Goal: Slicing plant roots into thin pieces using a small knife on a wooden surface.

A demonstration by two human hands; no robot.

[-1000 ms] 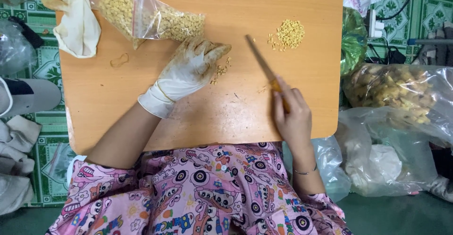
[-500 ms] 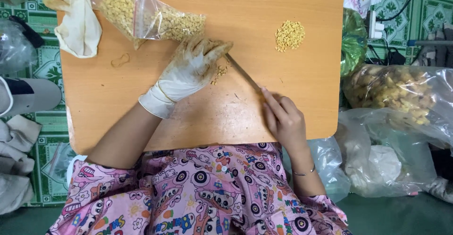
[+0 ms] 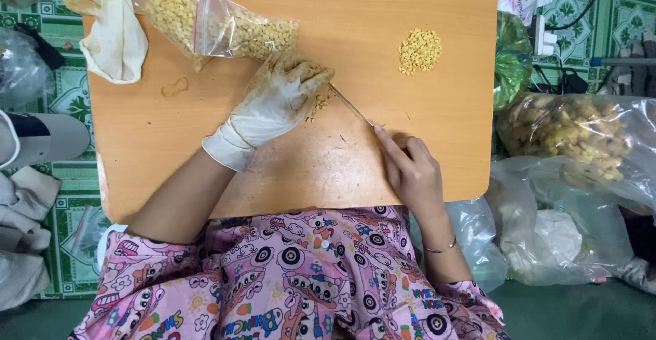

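The person sat over a low wooden surface (image 3: 437, 142), cutting something small and yellowish into bits. The left hand (image 3: 277, 101), in a stained white glove, was curled closed over a little clump of pieces (image 3: 318, 102) near the middle of the surface, pinning them down by the fingertips. The bare right hand (image 3: 410, 169) had its grip closed round the handle of a thin knife (image 3: 352, 105), forefinger laid along the back, the blade slanting up to the left so that its tip met the clump just beside the gloved fingers.

As for progress, I judged it to be well under way but far from finished. 1 small heap of cut pieces (image 3: 419, 50) lay apart towards the upper right of the surface, and 2 clear bags (image 3: 225, 29) of similar cut bits lay at the top edge, touching the gloved hand; that looked like work done. A spare glove (image 3: 113, 29) lay at the top left corner. To the right, off the surface, a large clear bag (image 3: 567, 131) looked still full of bigger yellowish chunks, which I took for the stock left to cut.
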